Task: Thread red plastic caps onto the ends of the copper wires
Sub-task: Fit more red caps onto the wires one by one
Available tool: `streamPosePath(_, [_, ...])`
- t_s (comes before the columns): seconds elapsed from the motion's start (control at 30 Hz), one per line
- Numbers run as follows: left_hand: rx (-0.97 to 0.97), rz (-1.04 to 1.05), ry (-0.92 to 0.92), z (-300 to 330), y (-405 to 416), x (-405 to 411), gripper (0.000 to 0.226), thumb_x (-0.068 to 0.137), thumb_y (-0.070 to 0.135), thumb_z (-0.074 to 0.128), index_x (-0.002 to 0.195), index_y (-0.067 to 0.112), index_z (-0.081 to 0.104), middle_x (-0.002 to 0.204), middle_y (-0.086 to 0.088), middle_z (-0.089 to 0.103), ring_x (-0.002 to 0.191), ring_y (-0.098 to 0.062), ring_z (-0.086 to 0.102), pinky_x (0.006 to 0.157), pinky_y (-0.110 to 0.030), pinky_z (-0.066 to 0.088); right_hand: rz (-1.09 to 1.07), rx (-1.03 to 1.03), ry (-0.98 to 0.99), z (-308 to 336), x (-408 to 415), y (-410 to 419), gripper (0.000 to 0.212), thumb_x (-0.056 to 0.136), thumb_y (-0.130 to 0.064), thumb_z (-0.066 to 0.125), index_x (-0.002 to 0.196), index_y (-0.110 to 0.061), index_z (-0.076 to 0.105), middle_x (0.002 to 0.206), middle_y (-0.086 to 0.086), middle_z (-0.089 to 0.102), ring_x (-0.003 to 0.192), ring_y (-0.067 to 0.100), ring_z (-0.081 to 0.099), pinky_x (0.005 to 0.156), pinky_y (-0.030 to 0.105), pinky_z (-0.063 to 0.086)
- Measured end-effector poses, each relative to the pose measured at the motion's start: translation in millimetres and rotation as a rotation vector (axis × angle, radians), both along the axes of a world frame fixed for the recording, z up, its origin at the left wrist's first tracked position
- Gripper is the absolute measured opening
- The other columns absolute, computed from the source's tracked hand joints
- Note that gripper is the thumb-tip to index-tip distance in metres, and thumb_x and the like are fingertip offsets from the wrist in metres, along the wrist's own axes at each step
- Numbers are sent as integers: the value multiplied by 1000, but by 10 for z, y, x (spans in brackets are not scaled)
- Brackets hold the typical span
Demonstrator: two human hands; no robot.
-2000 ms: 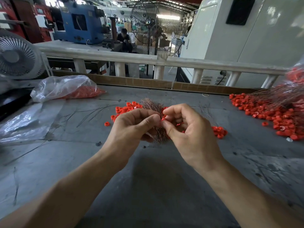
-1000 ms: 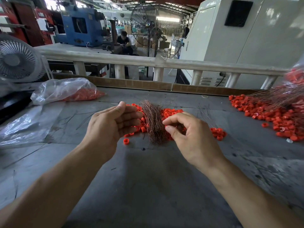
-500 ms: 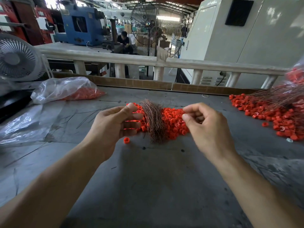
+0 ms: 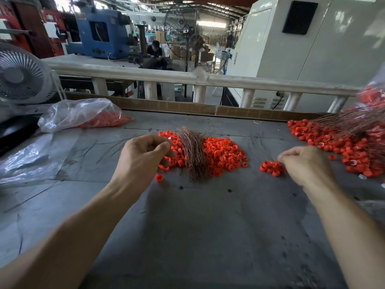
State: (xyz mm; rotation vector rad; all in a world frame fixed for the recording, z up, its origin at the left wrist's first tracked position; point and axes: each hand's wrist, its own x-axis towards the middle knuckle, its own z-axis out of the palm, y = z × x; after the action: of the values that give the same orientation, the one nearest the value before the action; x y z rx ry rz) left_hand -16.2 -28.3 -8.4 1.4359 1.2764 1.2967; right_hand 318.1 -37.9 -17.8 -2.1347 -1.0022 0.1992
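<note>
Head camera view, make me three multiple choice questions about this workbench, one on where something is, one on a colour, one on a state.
1. Where does the bundle of copper wires lie?
A. In the middle heap of caps
B. Inside the plastic bag
C. On the white railing

2. What colour are the loose caps?
A. Blue
B. Red
C. White

3. How is the right hand held?
A. Flat on the table
B. Fingers curled, tips pinched, by the small cluster of caps
C. Gripping the fan

Answers: 1 A, the bundle rests among the middle heap. 2 B, every heap is red. 3 B, the fingers bend inward beside the cluster; what they pinch is too small to tell.
</note>
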Motion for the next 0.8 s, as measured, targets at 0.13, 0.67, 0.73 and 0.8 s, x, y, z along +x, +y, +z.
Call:
streamPosePath(0.13, [5,2,39,-23,26,-2,14,98,10,63,92,16,75,79,0,77,62,-11,66,51,-24,54,25,-4,7,-30,-16,25,13,82,-29,73,70,-25,73,71,-9,69,68,15,63,60,28,44])
streamPosePath(0.67, [196,98,572,-149,100,-17,9,87,23,74,88,32,74,82,19,70,77,-2,65,72,-28,54,633,-41,-323,348,-898,13,5,91,-28,72,92,-31,76,96,-11,75,90,12,66,82,28,52])
streamPosePath(0.73, [194,90,620,-162,108,-9,9,87,25,73,90,33,74,85,18,70,78,-8,66,74,-30,53,711,-24,-303,298,-991,4,12,91,-24,72,101,-31,75,95,-12,73,89,11,65,87,33,53])
streamPosePath(0.8, [222,76,642,-173,106,13,9,86,27,75,90,35,74,83,21,69,77,-2,63,70,-25,49,787,27,-309,205,-1082,-17,21,91,-20,72,109,-32,73,91,-14,68,81,6,61,83,30,52])
